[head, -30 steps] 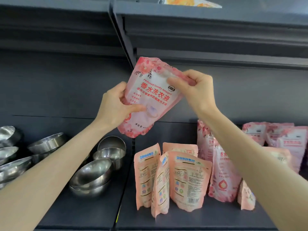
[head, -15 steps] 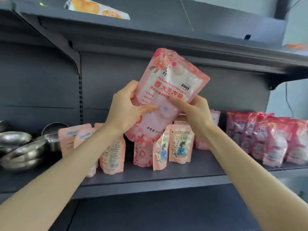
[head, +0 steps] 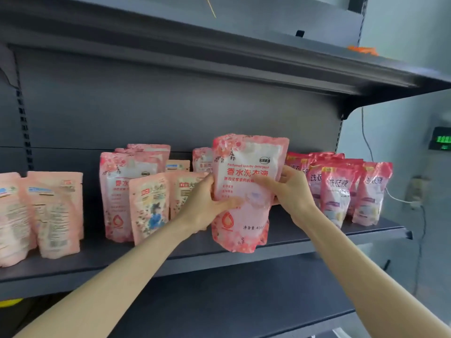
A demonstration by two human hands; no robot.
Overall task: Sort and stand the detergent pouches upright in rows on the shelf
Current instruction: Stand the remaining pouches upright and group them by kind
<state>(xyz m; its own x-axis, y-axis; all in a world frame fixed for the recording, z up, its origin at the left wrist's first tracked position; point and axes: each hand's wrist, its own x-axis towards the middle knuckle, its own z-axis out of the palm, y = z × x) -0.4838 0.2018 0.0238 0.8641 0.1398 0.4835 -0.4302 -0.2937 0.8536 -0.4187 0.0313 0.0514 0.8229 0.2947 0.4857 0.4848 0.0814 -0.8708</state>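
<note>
1. The grey shelf (head: 97,252) spans the middle of the frame.
2. Pale pink pouches (head: 56,211) stand at centre left. Darker red-pink pouches (head: 338,191) stand in rows at centre right.
3. The pink detergent pouch (head: 245,164) is upright at frame centre, with its base at the shelf's front edge.
4. The left hand (head: 205,206) and right hand (head: 292,191) grip its sides, thumbs across the front.

The head camera looks forward at the shelf (head: 97,257) from close range.

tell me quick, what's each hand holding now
left hand: grips the pink perfumed laundry detergent pouch
right hand: grips the same pouch, right edge
</note>
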